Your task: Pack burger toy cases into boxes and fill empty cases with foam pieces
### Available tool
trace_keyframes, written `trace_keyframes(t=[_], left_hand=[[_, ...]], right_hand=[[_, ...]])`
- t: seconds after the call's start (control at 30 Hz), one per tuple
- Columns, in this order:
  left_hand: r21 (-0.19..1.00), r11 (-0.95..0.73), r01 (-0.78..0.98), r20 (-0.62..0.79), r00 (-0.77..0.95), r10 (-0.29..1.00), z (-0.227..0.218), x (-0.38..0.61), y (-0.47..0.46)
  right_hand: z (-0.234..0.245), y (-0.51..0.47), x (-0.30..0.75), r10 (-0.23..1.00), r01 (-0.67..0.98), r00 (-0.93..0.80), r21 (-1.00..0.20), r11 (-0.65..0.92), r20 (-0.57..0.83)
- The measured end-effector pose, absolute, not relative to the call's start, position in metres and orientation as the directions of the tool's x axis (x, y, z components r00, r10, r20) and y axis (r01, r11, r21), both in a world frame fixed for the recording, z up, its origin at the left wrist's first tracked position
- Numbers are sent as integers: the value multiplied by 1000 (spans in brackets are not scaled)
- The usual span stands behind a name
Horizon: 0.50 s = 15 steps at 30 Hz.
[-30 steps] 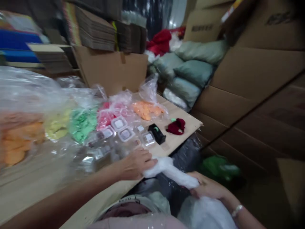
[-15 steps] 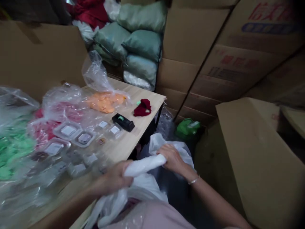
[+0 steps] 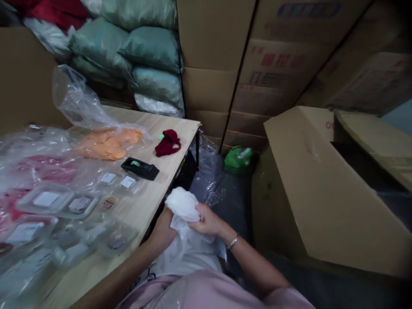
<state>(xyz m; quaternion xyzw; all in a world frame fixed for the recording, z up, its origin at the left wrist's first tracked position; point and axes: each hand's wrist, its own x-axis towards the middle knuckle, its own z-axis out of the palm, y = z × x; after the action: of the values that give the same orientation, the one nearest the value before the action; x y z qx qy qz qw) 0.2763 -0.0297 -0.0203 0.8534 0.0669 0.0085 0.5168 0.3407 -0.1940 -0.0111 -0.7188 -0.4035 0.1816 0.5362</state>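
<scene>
A white plastic bag (image 3: 183, 203) is bunched up in front of my body, off the table's right edge, and its lower part hangs down toward my lap. My left hand (image 3: 165, 227) grips the bunched neck from the left, its fingers partly hidden behind the plastic. From the right, my right hand (image 3: 207, 219) is closed on the same bag, thumb on top. What the bag holds, if anything, cannot be seen.
On the wooden table (image 3: 144, 206) are a black tape dispenser (image 3: 140, 168), dark red cloth (image 3: 168, 143), orange pieces in clear plastic (image 3: 106, 143) and several small clear boxes (image 3: 46, 199). A large open carton (image 3: 309, 184) stands at right; a green bag (image 3: 238, 160) lies on the floor.
The stretched, twisted white plastic is now gathered into a rounded bunch, and my hands have come closer together. My view has swung to the right.
</scene>
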Motion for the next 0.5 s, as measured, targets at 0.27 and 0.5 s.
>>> trace_keyframes(t=[0.27,0.5], left_hand=[[879,245,409,-474,803,362,-22,253,-22],[700,520,489,-710,554,434,2,278,-23]], right_hand=[[-39,-167,326,902,875,415,-323,-360,120],[-38,-184,321,818,867,442,-411,-283,368]])
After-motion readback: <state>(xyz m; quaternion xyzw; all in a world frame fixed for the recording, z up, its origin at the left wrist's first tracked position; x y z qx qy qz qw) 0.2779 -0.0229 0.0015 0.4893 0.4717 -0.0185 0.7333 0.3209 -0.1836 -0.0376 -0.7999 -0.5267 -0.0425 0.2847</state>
